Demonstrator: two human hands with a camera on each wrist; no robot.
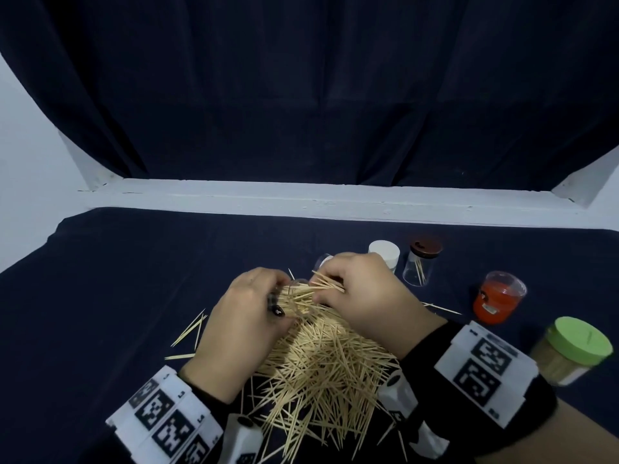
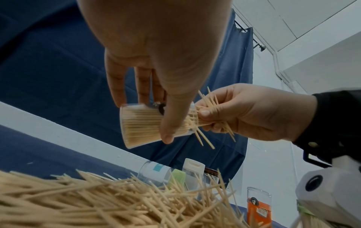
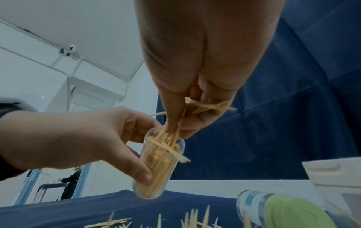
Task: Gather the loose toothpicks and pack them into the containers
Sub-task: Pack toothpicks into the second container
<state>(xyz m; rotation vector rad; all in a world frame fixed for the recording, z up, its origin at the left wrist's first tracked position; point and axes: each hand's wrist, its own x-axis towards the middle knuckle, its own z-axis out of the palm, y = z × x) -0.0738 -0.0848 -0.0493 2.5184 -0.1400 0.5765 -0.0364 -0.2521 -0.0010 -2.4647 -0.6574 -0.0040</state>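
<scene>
**Head view: two hands filling a jar with toothpicks**

Head view is showing a worktop [image 1: 134, 279] under a dark blue cloth, with a dark curtain [image 1: 301, 95] hanging behind and white walls around. One big pile of toothpicks [image 1: 321, 373] is lying in the middle. Four jars are standing on the right: white-lidded [image 1: 385, 252], brown-lidded [image 1: 420, 264], orange [image 1: 497, 298] and green-lidded [image 1: 574, 349]. The left hand [image 1: 244, 316] is gripping a clear jar [image 2: 140, 125] tilted above the pile, fingers [image 2: 117, 86] wrapped round it. The right hand [image 1: 365, 293] is pinching a bunch of toothpicks [image 2: 210, 108] at the jar's mouth.
</scene>
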